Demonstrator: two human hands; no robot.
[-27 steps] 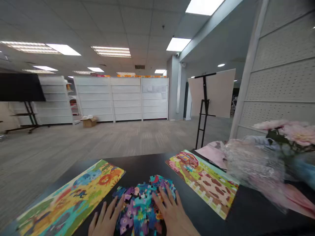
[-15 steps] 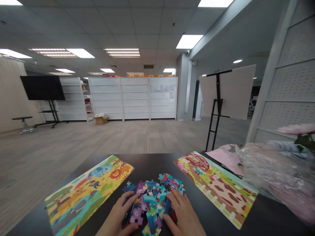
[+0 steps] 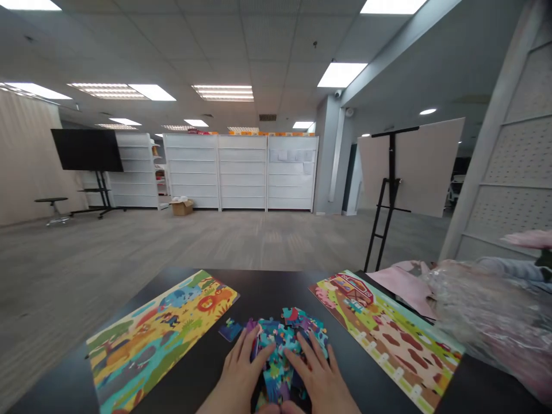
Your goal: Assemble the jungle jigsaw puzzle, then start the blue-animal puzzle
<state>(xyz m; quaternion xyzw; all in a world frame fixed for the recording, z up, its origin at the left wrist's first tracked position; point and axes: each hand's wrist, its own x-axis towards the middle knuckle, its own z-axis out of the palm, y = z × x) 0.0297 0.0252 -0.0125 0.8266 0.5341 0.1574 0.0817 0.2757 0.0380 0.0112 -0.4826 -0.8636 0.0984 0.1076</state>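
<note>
A heap of loose jigsaw puzzle pieces [image 3: 276,333], mostly teal, blue and purple, lies on the black table [image 3: 263,284] in front of me. My left hand [image 3: 244,368] rests on the heap's left side, fingers spread. On the right side lies my right hand [image 3: 318,368], its fingers also stretched out over pieces. The two thumbs come close together near the bottom edge of the view. One blue piece [image 3: 230,329] sits apart, just left of the heap. Pieces under both palms are hidden.
A safari picture board [image 3: 159,339] lies at the left, a farm picture board with a cow [image 3: 388,336] at the right. Crinkled clear plastic wrap [image 3: 478,322] and pink paper [image 3: 405,284] crowd the right edge. An easel [image 3: 386,195] stands beyond the table.
My left hand has moved right, onto the pieces, and the two hands are closer together. The heap looks narrower on its left side. The whole view has shifted slightly.
</note>
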